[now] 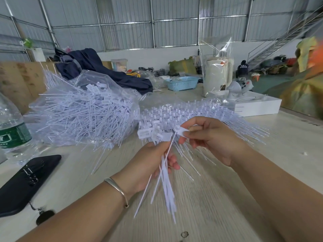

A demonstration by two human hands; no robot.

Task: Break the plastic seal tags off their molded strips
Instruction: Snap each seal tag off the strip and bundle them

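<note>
- Right hand pinches one tag by its flat head; its tail runs down and left, toward the other hand.
- Left hand grips a bundle of freed tags, tails pointing down.
- Strips lie just beyond both hands, nearer the right.

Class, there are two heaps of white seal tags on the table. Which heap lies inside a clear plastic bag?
The left heap, beside the water bottle: clear film wraps it. The heap behind the hands lies bare on the table.
</note>
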